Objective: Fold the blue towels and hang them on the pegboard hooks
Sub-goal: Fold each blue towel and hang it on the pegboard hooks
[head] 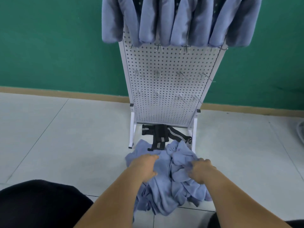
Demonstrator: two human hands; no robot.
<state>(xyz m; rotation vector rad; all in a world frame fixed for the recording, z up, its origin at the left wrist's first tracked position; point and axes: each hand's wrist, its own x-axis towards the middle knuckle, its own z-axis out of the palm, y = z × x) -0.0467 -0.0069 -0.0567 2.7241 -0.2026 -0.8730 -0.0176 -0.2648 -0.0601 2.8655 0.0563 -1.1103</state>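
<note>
A crumpled pile of blue towels is seen on the floor at lower centre. It is gripped by the left hand and the right hand, fingers curled into the cloth. Folded towels are hung across the white pegboard at the top.

Flat diffuse light, medium-bright, no glare, source not discernible. Shadows barely register on pale tiled floor around white perforated metal pegboard. Wide-angle warp: pegboard sides splay upward, tan skirting strip behind it slants. At its top, folded blue plush towels smeared soft; crumpled blue towel pile at its foot sharper.
</note>
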